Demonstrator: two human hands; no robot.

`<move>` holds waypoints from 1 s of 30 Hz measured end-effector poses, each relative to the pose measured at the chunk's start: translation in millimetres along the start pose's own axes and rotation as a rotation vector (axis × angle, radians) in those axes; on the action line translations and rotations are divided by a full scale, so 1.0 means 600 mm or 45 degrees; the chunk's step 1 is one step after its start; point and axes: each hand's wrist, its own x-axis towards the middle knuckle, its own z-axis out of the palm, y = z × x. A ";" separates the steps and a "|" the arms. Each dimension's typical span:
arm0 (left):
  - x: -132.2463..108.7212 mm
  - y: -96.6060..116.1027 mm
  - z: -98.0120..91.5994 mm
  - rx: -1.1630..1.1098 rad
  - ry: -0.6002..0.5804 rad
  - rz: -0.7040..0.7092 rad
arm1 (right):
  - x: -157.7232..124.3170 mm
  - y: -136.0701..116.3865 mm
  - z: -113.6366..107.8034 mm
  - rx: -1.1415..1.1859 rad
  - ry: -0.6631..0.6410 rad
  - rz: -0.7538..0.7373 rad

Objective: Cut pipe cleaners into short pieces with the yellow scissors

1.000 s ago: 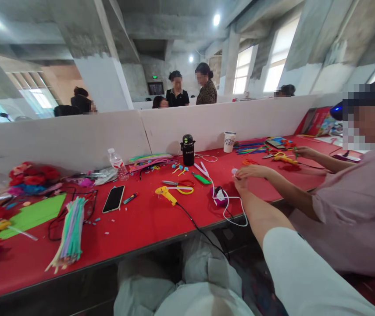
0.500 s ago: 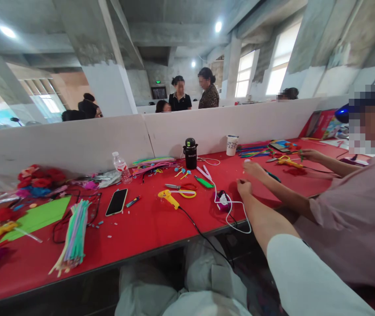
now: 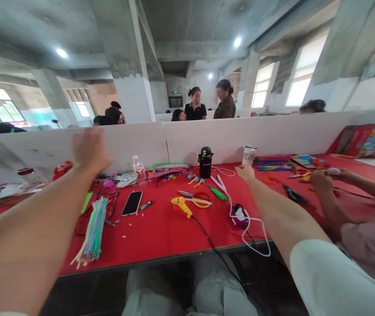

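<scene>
My left hand (image 3: pixel 90 149) is raised above the left part of the red table (image 3: pixel 161 232). Motion smears it and only its back shows, so its fingers cannot be read. My right arm stretches forward over the table. My right hand (image 3: pixel 244 172) lies just below a white paper cup (image 3: pixel 249 154), with its fingers turned away from me. A yellow glue gun (image 3: pixel 181 205) and yellow-handled scissors (image 3: pixel 198 199) lie between my arms, touched by neither hand.
A phone (image 3: pixel 132 202), a bundle of pipe cleaners (image 3: pixel 93 230), a water bottle (image 3: pixel 138 167), a black flask (image 3: pixel 205 161) and a white cable (image 3: pixel 251 232) lie on the table. A co-worker's hands (image 3: pixel 321 179) work at the right. A white partition (image 3: pixel 273 131) backs the table; people stand beyond.
My left arm has swung up into view on the left. My right hand has moved forward to the paper cup. The camera has tilted up and turned left.
</scene>
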 end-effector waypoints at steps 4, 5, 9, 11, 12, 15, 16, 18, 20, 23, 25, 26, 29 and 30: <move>0.055 0.121 0.054 -0.029 -0.128 0.457 | 0.006 -0.116 0.019 0.057 0.079 -0.253; 0.065 0.158 0.065 -0.018 -0.170 0.594 | 0.004 -0.144 0.024 0.080 0.101 -0.316; 0.077 0.264 0.100 -0.023 -0.184 0.872 | -0.008 -0.244 0.033 0.163 0.180 -0.586; 0.073 0.287 0.114 -0.062 -0.166 0.909 | -0.019 -0.286 0.037 0.188 0.199 -0.731; 0.070 0.293 0.121 -0.080 -0.167 0.922 | -0.025 -0.304 0.039 0.197 0.202 -0.807; 0.066 0.300 0.139 -0.100 -0.228 0.897 | -0.051 -0.345 0.055 0.191 0.168 -1.042; 0.067 0.301 0.144 -0.099 -0.253 0.877 | -0.060 -0.355 0.063 0.148 0.140 -1.160; 0.069 0.304 0.153 -0.106 -0.270 0.850 | -0.079 -0.366 0.082 0.029 0.065 -1.342; 0.072 0.308 0.164 -0.154 -0.245 0.863 | -0.092 -0.371 0.102 -0.085 0.021 -1.415; 0.075 0.310 0.186 -0.242 -0.226 0.854 | -0.096 -0.370 0.127 -0.179 0.003 -1.417; 0.075 0.310 0.204 -0.275 -0.221 0.831 | -0.090 -0.366 0.136 -0.209 -0.006 -1.416; 0.074 0.309 0.212 -0.285 -0.213 0.827 | -0.086 -0.363 0.139 -0.224 -0.008 -1.415; 0.071 0.309 0.234 -0.310 -0.188 0.868 | -0.074 -0.355 0.147 -0.261 0.005 -1.389; 0.070 0.310 0.239 -0.314 -0.183 0.885 | -0.071 -0.352 0.151 -0.270 0.011 -1.375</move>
